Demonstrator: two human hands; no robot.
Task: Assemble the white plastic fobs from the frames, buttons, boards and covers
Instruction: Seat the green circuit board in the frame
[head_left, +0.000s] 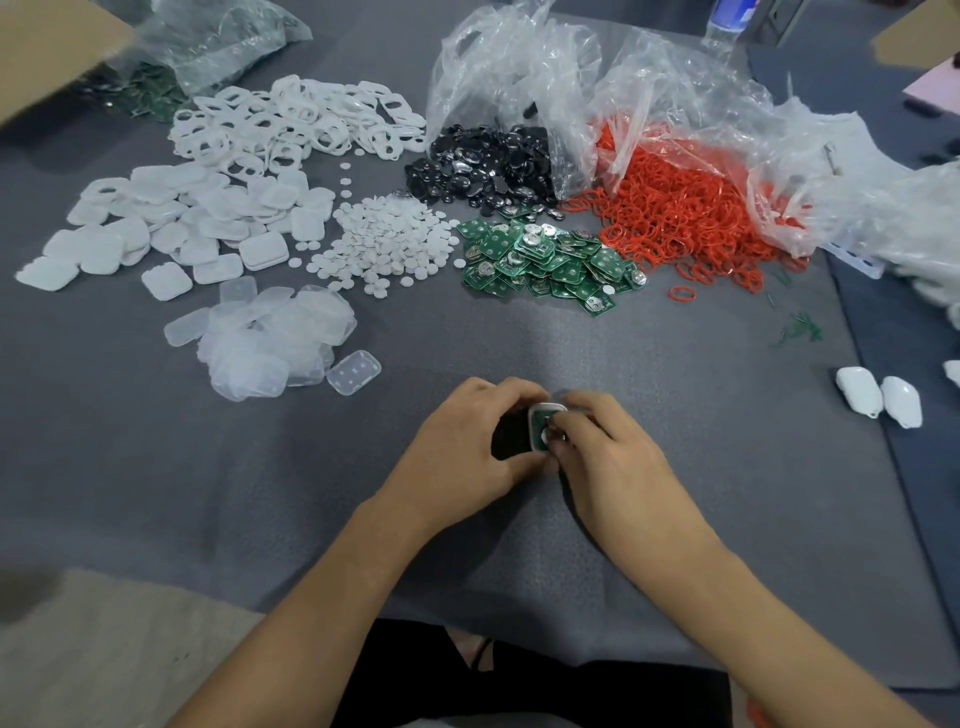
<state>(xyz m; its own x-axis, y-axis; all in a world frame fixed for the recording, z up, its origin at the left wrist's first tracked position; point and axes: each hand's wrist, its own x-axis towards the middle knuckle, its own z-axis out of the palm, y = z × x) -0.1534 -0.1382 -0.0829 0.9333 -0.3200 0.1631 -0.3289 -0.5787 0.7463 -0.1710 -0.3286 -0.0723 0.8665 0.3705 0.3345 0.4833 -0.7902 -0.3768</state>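
- Centrally, the left hand (467, 441) is gripping a part-built fob (540, 410) by its edges, steadying it over the grey mat (675, 364).
- The right hand (608, 447) is pinching the same fob, apparently pressing its green board (546, 417) home.
- Sorted piles of frames (291, 124), buttons (384, 239) and boards (545, 260) are lying within reach; 2 finished fobs (860, 388) are resting well apart.
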